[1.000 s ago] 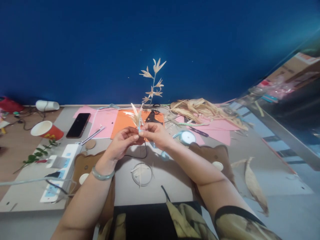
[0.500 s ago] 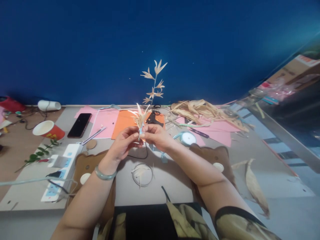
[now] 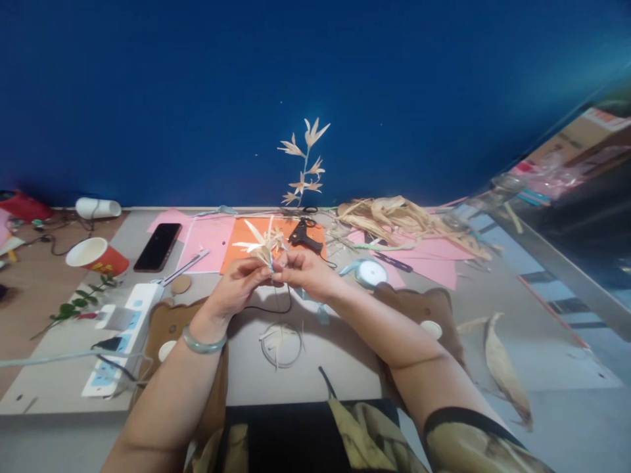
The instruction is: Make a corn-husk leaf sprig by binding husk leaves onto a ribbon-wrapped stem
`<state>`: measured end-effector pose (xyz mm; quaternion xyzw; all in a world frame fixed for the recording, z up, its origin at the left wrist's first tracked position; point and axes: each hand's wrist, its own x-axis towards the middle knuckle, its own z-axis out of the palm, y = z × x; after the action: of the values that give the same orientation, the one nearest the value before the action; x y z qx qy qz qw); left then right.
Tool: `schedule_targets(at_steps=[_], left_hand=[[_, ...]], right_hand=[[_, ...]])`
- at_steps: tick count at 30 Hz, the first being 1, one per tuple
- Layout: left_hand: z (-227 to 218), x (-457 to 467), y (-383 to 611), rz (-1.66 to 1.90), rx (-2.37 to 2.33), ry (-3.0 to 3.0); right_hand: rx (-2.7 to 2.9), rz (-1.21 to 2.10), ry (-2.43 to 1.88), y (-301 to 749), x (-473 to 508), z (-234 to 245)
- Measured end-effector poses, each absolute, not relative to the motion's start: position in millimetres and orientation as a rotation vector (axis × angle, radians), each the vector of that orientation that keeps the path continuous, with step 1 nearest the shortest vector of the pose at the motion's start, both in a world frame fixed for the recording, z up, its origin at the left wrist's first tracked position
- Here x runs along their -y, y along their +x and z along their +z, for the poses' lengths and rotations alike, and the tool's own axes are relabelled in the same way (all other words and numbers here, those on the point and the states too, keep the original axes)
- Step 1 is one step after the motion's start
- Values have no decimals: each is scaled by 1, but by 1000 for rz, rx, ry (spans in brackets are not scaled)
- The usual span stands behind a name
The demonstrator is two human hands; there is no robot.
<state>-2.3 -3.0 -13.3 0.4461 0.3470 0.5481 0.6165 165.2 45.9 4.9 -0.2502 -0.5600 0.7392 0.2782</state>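
My left hand (image 3: 235, 289) and my right hand (image 3: 306, 270) meet above the grey table (image 3: 345, 368), both pinched on a small sprig of pale dried leaves (image 3: 261, 244) with a light blue wrapped stem. The leaves fan up and to the left from my fingertips. A pale green bangle (image 3: 203, 344) sits on my left wrist. A roll of light blue ribbon (image 3: 369, 272) lies just right of my right hand, its loose end trailing under my wrist. A finished tall leaf stem (image 3: 302, 161) stands upright behind, against the blue wall.
Orange paper (image 3: 241, 244) and pink paper (image 3: 207, 236) lie behind my hands, with a black glue gun (image 3: 304, 235). A heap of dried husks (image 3: 399, 217) is at the back right. Phone (image 3: 158, 246), red paper cup (image 3: 96, 256) and a power strip (image 3: 121, 335) lie left. A wire ring (image 3: 280, 345) is under my hands.
The sprig has tipped from upright towards the left and dropped a little, my fingers turning it. My hands stay in about the same place.
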Motion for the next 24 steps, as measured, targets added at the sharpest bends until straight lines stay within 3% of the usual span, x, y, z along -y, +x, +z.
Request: schedule_targets(at_steps=[9, 18, 24], left_hand=[[-8, 2, 2, 1361, -919, 960], [-12, -1, 2, 1436, -951, 954], [-12, -1, 4, 1431, -1010, 948]], right_hand=[[1632, 1626, -768, 161, -43, 3], [1569, 1872, -778, 161, -49, 2], [1645, 1707, -756, 161, -49, 1]])
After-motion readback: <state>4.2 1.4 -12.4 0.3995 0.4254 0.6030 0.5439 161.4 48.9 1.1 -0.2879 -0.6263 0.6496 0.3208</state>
